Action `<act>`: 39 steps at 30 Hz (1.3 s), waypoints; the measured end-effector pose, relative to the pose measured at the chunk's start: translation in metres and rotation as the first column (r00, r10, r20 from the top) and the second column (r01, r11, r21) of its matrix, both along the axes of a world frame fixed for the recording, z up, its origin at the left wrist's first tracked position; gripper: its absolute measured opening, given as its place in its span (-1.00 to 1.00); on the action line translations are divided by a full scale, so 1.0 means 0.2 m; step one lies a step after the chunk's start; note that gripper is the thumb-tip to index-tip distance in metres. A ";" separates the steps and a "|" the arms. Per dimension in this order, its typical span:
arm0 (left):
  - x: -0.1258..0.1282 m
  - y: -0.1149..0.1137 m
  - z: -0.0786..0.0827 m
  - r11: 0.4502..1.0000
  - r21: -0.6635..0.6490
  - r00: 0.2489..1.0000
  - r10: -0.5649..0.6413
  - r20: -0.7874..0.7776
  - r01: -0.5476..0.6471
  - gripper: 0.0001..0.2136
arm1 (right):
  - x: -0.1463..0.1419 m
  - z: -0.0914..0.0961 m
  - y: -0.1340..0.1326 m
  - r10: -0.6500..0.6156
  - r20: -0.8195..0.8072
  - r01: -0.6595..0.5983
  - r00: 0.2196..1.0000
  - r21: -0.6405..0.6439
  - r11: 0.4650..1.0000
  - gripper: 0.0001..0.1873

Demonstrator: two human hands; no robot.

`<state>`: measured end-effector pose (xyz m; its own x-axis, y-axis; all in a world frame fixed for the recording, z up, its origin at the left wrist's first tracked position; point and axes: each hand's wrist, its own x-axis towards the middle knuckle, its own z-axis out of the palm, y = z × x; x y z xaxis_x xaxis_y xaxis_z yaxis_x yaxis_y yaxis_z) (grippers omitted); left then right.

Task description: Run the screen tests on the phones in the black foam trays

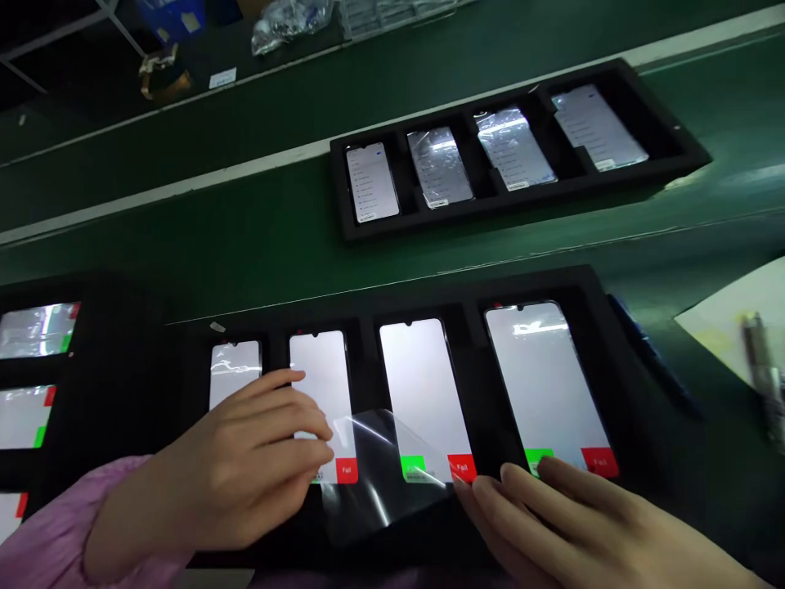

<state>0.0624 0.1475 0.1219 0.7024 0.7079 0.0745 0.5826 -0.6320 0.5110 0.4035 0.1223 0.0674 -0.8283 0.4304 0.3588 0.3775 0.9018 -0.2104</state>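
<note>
A clear plastic film (380, 499) stretches between my two hands, over the lower parts of two phones. My left hand (257, 458) has its fingers curled at the film's left edge, above the second phone (322, 384), and partly covers the leftmost phone (236, 368). At the film's right corner, my right hand (552, 523) pinches it between thumb and fingers. Beneath the film lies the third phone (423, 376), its white screen showing green and red boxes. The fourth phone (545, 368) lies just beyond my right fingers. All four sit in a black foam tray (472, 352).
Another black foam tray (410, 225) with several lit phones stands farther back on the green bench (245, 245). At the left is a dark tray (110, 368) with more phones. A dark pen (650, 352) and a paper sheet (736, 319) lie to the right.
</note>
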 end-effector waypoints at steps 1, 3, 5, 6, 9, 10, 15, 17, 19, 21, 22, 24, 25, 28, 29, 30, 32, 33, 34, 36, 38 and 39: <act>-0.01 0.04 -0.02 1.000 0.015 1.000 0.005 0.015 -0.005 -0.75 | 0.00 0.01 0.02 -0.002 0.006 0.002 1.000 0.008 1.000 -0.69; -0.05 0.10 -0.08 0.992 0.112 0.998 0.059 -0.005 -0.058 -0.78 | -0.02 0.03 0.08 0.013 0.019 -0.013 1.000 0.006 1.000 -0.68; -0.09 0.15 -0.12 0.950 0.250 0.967 0.221 -0.126 -0.184 -0.82 | -0.05 0.04 0.17 0.040 0.011 -0.040 0.999 -0.030 0.999 -0.69; -0.10 0.17 -0.15 0.922 0.299 0.929 0.311 -0.200 -0.244 -0.82 | -0.07 0.03 0.23 0.042 -0.010 -0.043 0.999 -0.074 0.996 -0.71; -0.14 0.20 -0.20 0.882 0.326 0.834 0.443 -0.328 -0.341 -0.72 | -0.13 0.01 0.44 -0.119 -0.142 0.064 0.983 -0.342 0.938 -0.81; -0.15 0.21 -0.21 0.881 0.321 0.834 0.447 -0.324 -0.348 -0.72 | -0.15 0.00 0.51 -0.225 -0.189 0.115 0.956 -0.466 0.877 -0.87; -0.15 0.20 -0.23 0.875 0.335 0.836 0.453 -0.310 -0.349 -0.78 | -0.12 -0.01 0.69 -0.594 -0.218 0.198 0.774 -0.809 0.554 -0.86; -0.15 0.20 -0.22 0.878 0.328 0.834 0.451 -0.318 -0.350 -0.78 | -0.10 0.00 0.68 -0.623 -0.237 0.209 0.745 -0.804 0.556 -0.85; -0.15 0.20 -0.23 0.881 0.306 0.839 0.450 -0.307 -0.361 -0.78 | -0.08 0.01 0.64 -0.628 -0.256 0.217 0.735 -0.788 0.576 -0.84; -0.15 0.22 -0.23 0.879 0.278 0.848 0.459 -0.267 -0.388 -0.79 | -0.08 0.02 0.60 -0.623 -0.273 0.206 0.733 -0.783 0.586 -0.84; -0.15 0.23 -0.23 0.875 0.268 0.852 0.466 -0.240 -0.403 -0.80 | -0.08 0.02 0.58 -0.626 -0.277 0.202 0.729 -0.786 0.584 -0.83; -0.14 0.22 -0.23 0.863 0.273 0.858 0.480 -0.183 -0.424 -0.82 | -0.08 0.02 0.55 -0.625 -0.287 0.190 0.726 -0.790 0.583 -0.83; -0.14 0.21 -0.22 0.860 0.289 0.864 0.477 -0.162 -0.420 -0.83 | -0.08 0.03 0.54 -0.614 -0.296 0.180 0.732 -0.785 0.593 -0.82; -0.11 0.07 -0.17 0.896 0.307 0.919 0.374 -0.128 -0.322 -0.87 | -0.09 0.04 0.49 -0.571 -0.310 0.164 0.760 -0.759 0.630 -0.82; -0.10 0.00 -0.14 0.923 0.277 0.944 0.309 -0.116 -0.268 -0.90 | -0.09 0.04 0.47 -0.563 -0.299 0.171 0.771 -0.754 0.635 -0.82; -0.10 -0.07 -0.11 0.948 0.232 0.964 0.246 -0.102 -0.217 -0.91 | -0.09 0.05 0.45 -0.561 -0.273 0.191 0.781 -0.751 0.632 -0.83; -0.09 -0.22 -0.06 0.981 0.134 0.987 0.151 -0.061 -0.142 -0.86 | -0.09 0.06 0.40 -0.553 -0.205 0.244 0.807 -0.738 0.630 -0.87; -0.09 -0.29 -0.04 0.989 0.094 0.992 0.115 -0.045 -0.111 -0.84 | -0.10 0.06 0.37 -0.536 -0.177 0.263 0.826 -0.720 0.642 -0.88; -0.09 -0.35 -0.02 0.995 0.058 0.996 0.078 -0.036 -0.076 -0.81 | -0.10 0.07 0.35 -0.509 -0.148 0.276 0.848 -0.697 0.662 -0.89; -0.09 -0.44 0.01 1.000 -0.003 1.000 0.001 -0.025 -0.001 -0.78 | -0.10 0.07 0.28 -0.400 -0.086 0.253 0.912 -0.650 0.716 -0.93; -0.11 -0.50 0.03 0.997 -0.054 0.998 -0.048 -0.033 0.046 -0.76 | -0.11 0.06 0.21 -0.216 -0.005 0.168 0.976 -0.612 0.773 -0.89; -0.12 -0.52 0.04 0.997 -0.068 0.998 -0.045 -0.045 0.042 -0.75 | -0.12 0.04 0.17 -0.133 0.047 0.135 0.990 -0.577 0.805 -0.86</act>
<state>0.0376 0.0426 0.1300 0.7342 0.6790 -0.0055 0.5793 -0.6222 0.5266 0.3801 0.1567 0.0763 -0.7479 0.6637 0.0055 0.4873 0.5547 -0.6744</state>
